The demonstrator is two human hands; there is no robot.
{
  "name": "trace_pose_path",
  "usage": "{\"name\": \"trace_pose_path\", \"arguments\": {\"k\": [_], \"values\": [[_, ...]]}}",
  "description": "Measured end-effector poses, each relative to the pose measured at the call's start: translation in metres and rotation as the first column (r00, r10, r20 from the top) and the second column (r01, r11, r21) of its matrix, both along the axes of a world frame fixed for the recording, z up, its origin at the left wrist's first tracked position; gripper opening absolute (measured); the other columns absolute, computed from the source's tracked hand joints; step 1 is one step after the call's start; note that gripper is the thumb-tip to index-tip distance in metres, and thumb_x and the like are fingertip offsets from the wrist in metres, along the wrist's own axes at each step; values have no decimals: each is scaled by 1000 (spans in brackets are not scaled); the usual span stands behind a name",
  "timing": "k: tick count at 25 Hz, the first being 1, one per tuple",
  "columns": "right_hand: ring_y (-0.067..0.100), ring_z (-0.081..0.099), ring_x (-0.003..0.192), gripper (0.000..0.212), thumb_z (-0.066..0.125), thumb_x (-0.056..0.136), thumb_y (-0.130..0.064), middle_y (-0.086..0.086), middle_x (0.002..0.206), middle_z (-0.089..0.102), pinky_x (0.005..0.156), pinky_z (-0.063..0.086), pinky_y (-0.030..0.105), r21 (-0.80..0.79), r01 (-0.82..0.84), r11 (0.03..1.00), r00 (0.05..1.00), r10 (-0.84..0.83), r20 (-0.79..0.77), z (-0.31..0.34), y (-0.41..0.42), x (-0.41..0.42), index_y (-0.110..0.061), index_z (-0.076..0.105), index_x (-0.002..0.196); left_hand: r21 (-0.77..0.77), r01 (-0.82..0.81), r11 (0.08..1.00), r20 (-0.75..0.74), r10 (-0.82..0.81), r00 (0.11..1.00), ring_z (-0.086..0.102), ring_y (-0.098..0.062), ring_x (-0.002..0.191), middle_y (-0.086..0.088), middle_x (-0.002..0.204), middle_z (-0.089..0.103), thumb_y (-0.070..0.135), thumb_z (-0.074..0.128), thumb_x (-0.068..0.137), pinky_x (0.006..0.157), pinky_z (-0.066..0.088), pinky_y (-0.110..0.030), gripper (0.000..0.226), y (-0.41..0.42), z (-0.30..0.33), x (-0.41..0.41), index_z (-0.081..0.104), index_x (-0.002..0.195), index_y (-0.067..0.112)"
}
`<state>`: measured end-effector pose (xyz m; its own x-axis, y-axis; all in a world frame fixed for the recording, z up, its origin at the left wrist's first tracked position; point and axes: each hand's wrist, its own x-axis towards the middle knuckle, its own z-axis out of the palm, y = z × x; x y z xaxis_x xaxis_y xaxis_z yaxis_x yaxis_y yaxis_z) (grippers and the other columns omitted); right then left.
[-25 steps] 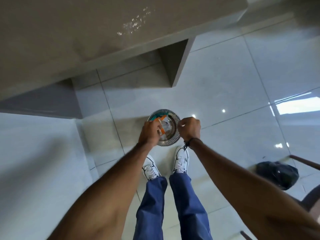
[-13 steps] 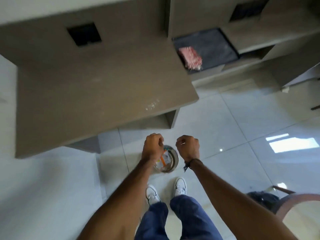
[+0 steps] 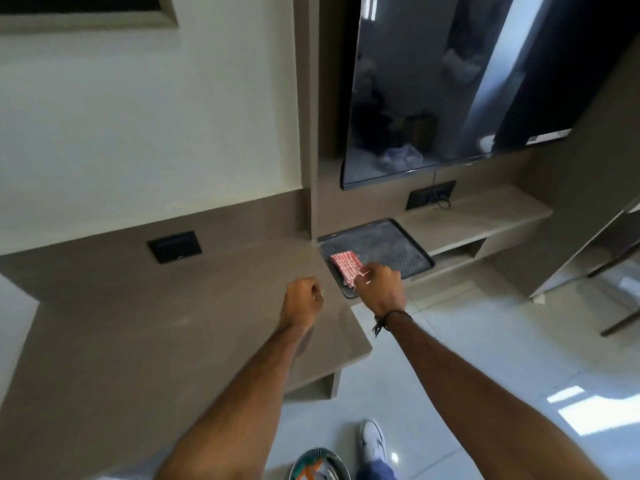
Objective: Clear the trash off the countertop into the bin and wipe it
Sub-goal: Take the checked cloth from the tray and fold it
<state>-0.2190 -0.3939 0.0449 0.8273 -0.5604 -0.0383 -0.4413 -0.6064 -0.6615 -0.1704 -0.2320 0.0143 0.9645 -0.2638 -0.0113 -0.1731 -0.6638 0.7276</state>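
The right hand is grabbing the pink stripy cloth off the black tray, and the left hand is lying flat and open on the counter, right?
Not quite. The head view shows the left hand curled into a loose fist above the counter, not flat and open. The rest holds: the right hand is at the pink striped cloth on the black tray.

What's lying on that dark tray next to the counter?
A pink-and-white striped cloth lies on the dark tray, with the right hand at its near end. The hand hides that end, and the cloth covers the tray beneath.
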Motion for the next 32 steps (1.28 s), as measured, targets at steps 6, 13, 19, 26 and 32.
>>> {"name": "trace_pose_path", "arguments": {"k": [6, 13, 19, 26, 32], "values": [[36, 65, 115, 48, 64, 82, -23, 18, 122, 71, 100, 54, 45, 120, 25, 992, 971, 4, -238, -63, -95, 114, -11, 65, 129, -2, -22, 1000, -289, 21, 957, 69, -33, 110, -22, 115, 74, 3, 61, 88, 102, 53, -39, 30, -101, -59, 106, 69, 117, 3], [37, 58, 124, 51, 63, 87, -35, 21, 133, 62, 100, 47, 40, 334, 84, 939, 844, 111, -525, -143, -143, 199, -3, 61, 127, 187, 85, 979, -540, 31, 841, 61, -40, 114, -25, 129, 59, 3, 53, 91, 84, 51, -38, 39, -183, -116, 175, 46, 128, 5], [35, 69, 102, 34, 56, 92, -33, 19, 103, 75, 91, 55, 41, 417, 66, 907, 843, 173, -509, -149, -143, 212, -4, 74, 93, 159, -50, 986, -414, 112, 904, 63, -33, 113, -21, 129, 62, 6, 61, 89, 93, 55, -34, 29, -196, -116, 182, 62, 118, 4], [28, 75, 89, 7, 64, 89, -30, 4, 87, 76, 85, 60, 50, 588, -20, 808, 953, 193, -233, -93, -92, 181, -27, 65, 83, -22, -225, 974, -82, 222, 972, 58, -20, 117, -10, 131, 54, 0, 54, 85, 99, 46, -26, 49, -122, -55, 122, 58, 133, 13], [26, 74, 98, 30, 72, 81, -25, 8, 103, 79, 83, 58, 31, 455, -141, 879, 889, 314, -332, -113, -30, 119, -16, 74, 109, 161, -118, 980, -261, 158, 952, 48, -35, 132, -21, 143, 49, -2, 55, 84, 113, 37, -36, 55, -52, -72, 67, 53, 139, 5]]}}
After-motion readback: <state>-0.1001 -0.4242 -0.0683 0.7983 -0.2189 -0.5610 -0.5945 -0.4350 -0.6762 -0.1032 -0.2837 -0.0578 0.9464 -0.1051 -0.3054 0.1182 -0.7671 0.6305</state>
